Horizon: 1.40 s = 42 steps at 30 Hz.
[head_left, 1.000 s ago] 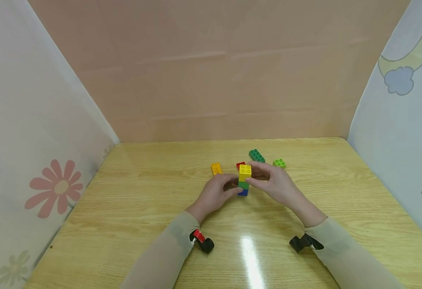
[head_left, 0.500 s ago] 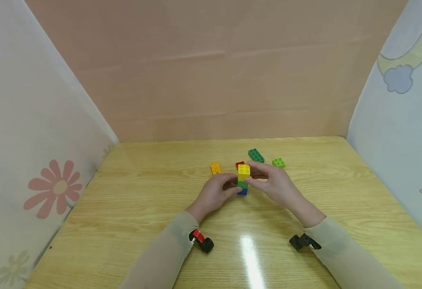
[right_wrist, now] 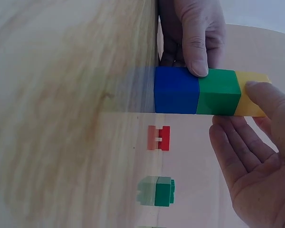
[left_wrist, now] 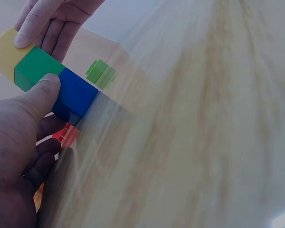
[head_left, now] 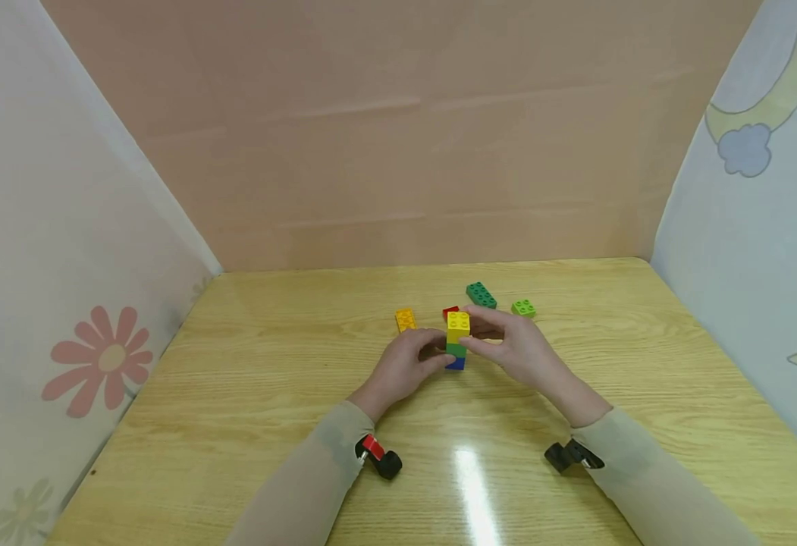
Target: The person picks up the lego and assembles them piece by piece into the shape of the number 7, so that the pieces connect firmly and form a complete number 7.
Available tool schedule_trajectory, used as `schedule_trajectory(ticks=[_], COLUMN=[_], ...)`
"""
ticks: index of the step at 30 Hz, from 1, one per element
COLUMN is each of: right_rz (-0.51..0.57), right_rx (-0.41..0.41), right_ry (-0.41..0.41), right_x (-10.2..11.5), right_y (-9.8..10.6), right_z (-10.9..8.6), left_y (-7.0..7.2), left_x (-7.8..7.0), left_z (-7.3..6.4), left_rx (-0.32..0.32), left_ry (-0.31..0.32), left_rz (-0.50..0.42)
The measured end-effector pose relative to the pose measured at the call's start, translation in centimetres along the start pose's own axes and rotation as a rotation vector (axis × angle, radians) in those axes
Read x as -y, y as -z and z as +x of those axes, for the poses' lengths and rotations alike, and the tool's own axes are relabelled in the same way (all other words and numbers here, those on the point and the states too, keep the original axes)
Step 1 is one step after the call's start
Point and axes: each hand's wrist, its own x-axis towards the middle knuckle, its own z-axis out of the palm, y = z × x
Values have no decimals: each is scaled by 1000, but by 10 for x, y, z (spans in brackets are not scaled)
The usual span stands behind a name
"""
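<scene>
Three toy building blocks form an upright tower on the table: a blue block point(right_wrist: 176, 91) at the bottom, a green block point(right_wrist: 219, 92) in the middle and a yellow block point(head_left: 458, 327) with studs on top. My left hand point(head_left: 403, 365) pinches the tower low down, its thumb at the seam between blue and green. From the other side, my right hand point(head_left: 525, 352) pinches the yellow block between thumb and fingers. The blocks sit flush, one on another. Part of the left fingers is hidden behind the tower in the head view.
Behind the hands lie a flat orange brick point(head_left: 405, 319), a small red brick point(head_left: 450, 312) partly hidden by the tower, a long dark green brick point(head_left: 481, 295) and a light green brick point(head_left: 524, 308). The wooden table point(head_left: 289, 318) meets a tan backdrop point(head_left: 398, 152) at the rear.
</scene>
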Motion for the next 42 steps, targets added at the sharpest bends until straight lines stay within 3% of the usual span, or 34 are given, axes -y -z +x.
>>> schedule_trajectory(ticks=[27,42], right_rz=[15,26], right_rx=[22,46], right_ry=[-11,7], right_x=[-2,-6], right_y=[1,8], right_z=[0,-2], left_y=[-1,-5], left_x=[0,-1], left_z=[-1,2], left_rx=[-3,-3], left_ry=[-3,-44], left_rz=[6,1])
